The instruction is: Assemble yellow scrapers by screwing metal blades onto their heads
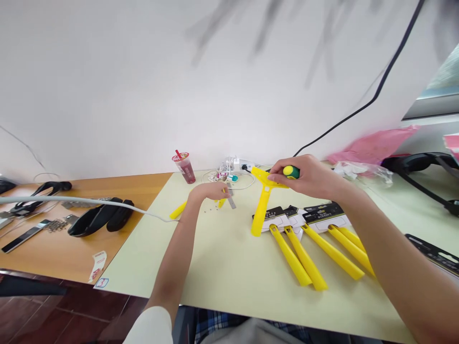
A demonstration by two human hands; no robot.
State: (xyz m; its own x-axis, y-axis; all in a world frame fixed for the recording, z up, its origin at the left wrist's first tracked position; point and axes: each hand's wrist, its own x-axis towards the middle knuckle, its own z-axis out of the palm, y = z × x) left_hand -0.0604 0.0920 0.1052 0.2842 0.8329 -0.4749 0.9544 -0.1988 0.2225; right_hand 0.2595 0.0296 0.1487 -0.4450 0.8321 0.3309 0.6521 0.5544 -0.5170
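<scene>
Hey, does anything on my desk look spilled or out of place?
Nothing looks spilled. But some tiny loose bits lie scattered on the tabletop by your left hand, and the drink stands rather near the power strip, an awkward spot.

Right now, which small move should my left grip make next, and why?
Probably lift the flat grey metal strip: your left grip is right beside it, and your right grip holds the yellow T-shaped plastic tool with a green-and-yellow handle.
</scene>
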